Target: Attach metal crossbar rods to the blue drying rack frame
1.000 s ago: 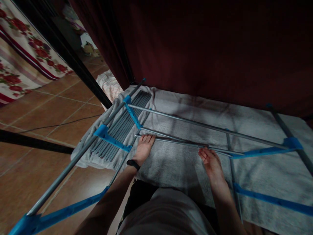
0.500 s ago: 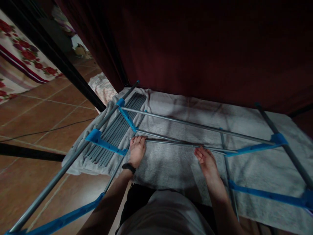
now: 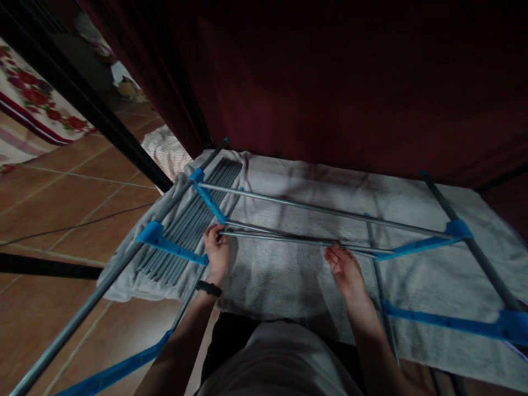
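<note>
A thin grey metal rod (image 3: pixel 272 237) spans the space between my two hands, roughly level. Its left end meets the curled fingertips of my left hand (image 3: pixel 216 253), which wears a black wristband. Toward the other end, my right hand (image 3: pixel 344 267) has its fingers at the rod, palm turned partly up. Just behind lies another thin rod (image 3: pixel 251 226), running between a left blue bracket (image 3: pixel 212 204) and a right blue bracket (image 3: pixel 416 250). A thicker crossbar (image 3: pixel 313 207) joins the two sides of the frame farther back.
Several loose grey rods (image 3: pixel 190 228) lie side by side on a grey blanket (image 3: pixel 280 286). Long side tubes (image 3: pixel 99 291) with blue brackets slope on the left, and another tube (image 3: pixel 487 264) on the right. A dark red curtain (image 3: pixel 330 99) hangs behind; tiled floor (image 3: pixel 82 192) shows left.
My left hand has shifted left along the rod to its end, and its fingers have curled there. My right hand stays near the same part of the rod. The view has turned slightly.
</note>
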Available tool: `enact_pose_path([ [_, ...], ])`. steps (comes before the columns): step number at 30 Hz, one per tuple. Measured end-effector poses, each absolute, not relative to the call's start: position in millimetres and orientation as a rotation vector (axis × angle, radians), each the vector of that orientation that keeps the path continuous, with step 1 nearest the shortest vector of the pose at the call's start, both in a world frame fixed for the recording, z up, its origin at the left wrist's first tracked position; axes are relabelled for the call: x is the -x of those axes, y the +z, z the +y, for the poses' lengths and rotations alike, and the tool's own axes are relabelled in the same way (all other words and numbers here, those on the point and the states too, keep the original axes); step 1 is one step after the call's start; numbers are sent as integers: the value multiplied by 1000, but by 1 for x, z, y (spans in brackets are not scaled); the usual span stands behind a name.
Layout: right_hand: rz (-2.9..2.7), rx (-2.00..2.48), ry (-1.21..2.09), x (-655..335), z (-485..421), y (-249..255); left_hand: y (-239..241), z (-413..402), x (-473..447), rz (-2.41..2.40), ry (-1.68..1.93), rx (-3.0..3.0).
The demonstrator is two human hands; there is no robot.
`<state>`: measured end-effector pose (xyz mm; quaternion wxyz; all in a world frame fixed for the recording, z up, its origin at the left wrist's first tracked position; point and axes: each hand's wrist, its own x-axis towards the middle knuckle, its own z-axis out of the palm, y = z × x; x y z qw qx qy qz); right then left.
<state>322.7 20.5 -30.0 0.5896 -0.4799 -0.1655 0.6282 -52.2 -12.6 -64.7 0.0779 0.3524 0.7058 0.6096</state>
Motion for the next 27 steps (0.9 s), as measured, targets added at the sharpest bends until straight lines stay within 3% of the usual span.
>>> enact_pose_path([
  [11,-410,1136,1467,-324,23,-41,-59,-9,44,1461,2027,-345],
  [27,-484,1153,1338,-334,10,-24,-29,-2,46,1360,1954,-111],
])
